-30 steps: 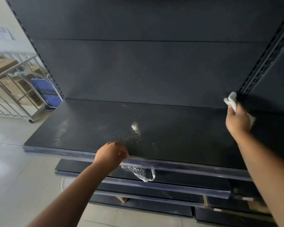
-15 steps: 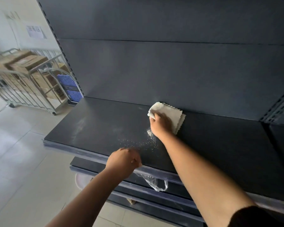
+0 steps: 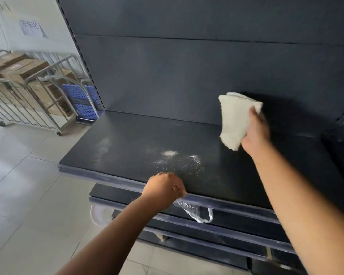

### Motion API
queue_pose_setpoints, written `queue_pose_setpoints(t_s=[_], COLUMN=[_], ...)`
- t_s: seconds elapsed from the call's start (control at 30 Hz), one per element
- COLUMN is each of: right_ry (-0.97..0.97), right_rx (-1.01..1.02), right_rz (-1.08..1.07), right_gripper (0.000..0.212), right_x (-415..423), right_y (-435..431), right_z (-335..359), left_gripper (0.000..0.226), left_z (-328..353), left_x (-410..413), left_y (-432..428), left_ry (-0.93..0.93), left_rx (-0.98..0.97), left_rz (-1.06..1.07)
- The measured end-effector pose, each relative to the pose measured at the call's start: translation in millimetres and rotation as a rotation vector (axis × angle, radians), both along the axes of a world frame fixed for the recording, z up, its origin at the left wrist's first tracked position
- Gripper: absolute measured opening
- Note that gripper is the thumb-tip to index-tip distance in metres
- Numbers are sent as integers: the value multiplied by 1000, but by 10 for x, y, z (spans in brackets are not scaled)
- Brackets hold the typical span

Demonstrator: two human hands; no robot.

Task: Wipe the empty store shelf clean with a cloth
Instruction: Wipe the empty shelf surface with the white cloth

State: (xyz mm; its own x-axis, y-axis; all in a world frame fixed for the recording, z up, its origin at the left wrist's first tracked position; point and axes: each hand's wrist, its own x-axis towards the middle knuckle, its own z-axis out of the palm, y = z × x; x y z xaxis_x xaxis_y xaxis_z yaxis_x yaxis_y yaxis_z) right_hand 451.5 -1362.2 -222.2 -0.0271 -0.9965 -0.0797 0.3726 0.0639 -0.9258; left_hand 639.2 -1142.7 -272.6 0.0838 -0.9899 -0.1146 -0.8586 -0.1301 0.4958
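Head view: I find the shelf (image 3: pixel 127 139) only partly wiped. White grit (image 3: pixel 187 161) lies at 6 o'clock near the front edge, with a pale smear (image 3: pixel 104 143) at 9 o'clock. My right hand (image 3: pixel 255 132) pinches the cloth (image 3: pixel 235 120) at 3 o'clock, apparently lifted off the board. My left hand (image 3: pixel 164 188) is fisted at the front lip on a clear plastic bag (image 3: pixel 197 212). Half a second ago the cloth lay flat beside the grit; it has since risen and moved right, leaving the grit scattered in two patches.
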Motion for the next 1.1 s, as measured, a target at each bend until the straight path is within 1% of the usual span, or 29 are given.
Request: queue_pose_setpoints(t_s=[0.07,0.13,0.17,0.23,0.3,0.33,0.4,0.47,0.5,0.57,0.63,0.7,0.73,0.77,0.87,0.93,0.97,1.03,1.1], right_ry=[274,626,802,1080,1259,1327,1433,1456,1453,1433,1371,1232,1112,950,411,150,76,15,9], right_rx=[-100,-158,-154,-63,38,35,-67,-213,-273,-324,-313,-231,-157,-74,104,234,263,238,172], right_rz=[-143,-231,-259,-250,-131,-65,20,60,83,140,193,247,272,303,379,311,260,127,-12], right_gripper=[17,23,25,29,33,33,33,35,34,34,34,35,34,34,28,21,20,19,13], right_x=[-438,-807,-965,-1149,-1089,-969,-593,-100,178,747,1289,1757,1960,2137,2515,2553,2498,2272,1923], right_y=[111,242,292,406,565,661,855,1011,1082,1226,1353,1464,1505,1551,1592,1551,1526,1470,1425], right_z=[-27,-174,-285,-518,-699,-757,-807,-803,-788,-762,-732,-688,-662,-616,-490,-348,-270,-109,49], left_gripper=[13,16,16,15,15,15,15,17,18,20,22,23,24,25,27,28,27,26,25], left_z=[-6,-4,-7,-18,-22,-22,-13,0,6,10,8,-16,-35,-56,-118,-133,-138,-126,-126], left_x=[63,160,228,409,642,775,1047,1317,1448,1684,1884,2042,2104,2152,2242,2272,2295,2327,2341], left_y=[24,56,78,140,228,277,384,481,526,615,689,741,760,777,809,801,789,749,697], left_ry=[24,39,24,-35,-76,-87,-100,-127,-143,-150,-141,-119,-101,-81,-52,-38,-33,-17,9], left_rx=[-22,-44,-63,-107,-135,-140,-151,-162,-167,-183,-195,-216,-235,-252,-294,-299,-300,-275,-232], left_rz=[-29,-55,-71,-98,-98,-94,-86,-83,-81,-69,-60,-56,-56,-56,-79,-98,-109,-114,-86])
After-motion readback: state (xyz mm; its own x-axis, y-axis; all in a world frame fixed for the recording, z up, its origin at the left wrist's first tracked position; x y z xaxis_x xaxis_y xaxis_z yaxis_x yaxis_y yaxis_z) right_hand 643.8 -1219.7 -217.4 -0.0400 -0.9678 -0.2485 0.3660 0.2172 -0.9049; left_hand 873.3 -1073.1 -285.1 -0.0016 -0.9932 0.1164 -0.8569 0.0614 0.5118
